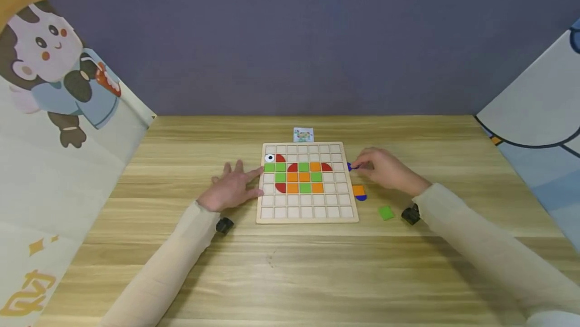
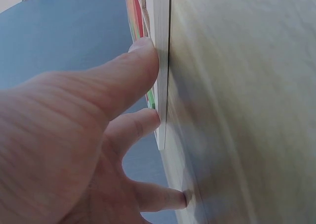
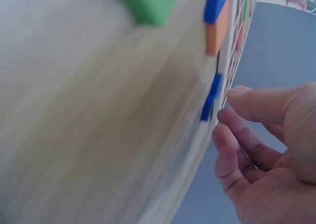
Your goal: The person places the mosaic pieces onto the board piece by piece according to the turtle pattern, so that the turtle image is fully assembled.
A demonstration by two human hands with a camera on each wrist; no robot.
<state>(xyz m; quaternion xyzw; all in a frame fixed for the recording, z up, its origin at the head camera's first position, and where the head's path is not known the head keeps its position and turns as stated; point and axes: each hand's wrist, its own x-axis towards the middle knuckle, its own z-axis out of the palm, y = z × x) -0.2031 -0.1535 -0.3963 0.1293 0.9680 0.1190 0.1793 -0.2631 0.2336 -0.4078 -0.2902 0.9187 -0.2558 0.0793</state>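
A pale wooden grid board (image 1: 307,212) lies on the table with red, green and orange tiles (image 1: 304,177) in its cells and a round eye piece (image 1: 270,157) at upper left. My left hand (image 1: 232,187) is spread at the board's left side, thumb and index fingertip touching its edge. My right hand (image 1: 385,167) is at the board's right edge, thumb and fingertips close over blue pieces (image 3: 211,98) on the table. A gap shows between thumb and index finger in the right wrist view, and nothing is between them.
Below the right hand, an orange square (image 1: 358,190) and a blue rounded piece (image 1: 361,198) sit beside the board. A green square (image 1: 386,212) lies nearer me. Behind the board is a small picture card (image 1: 303,134). A dark panel (image 1: 312,40) stands along the table's back edge.
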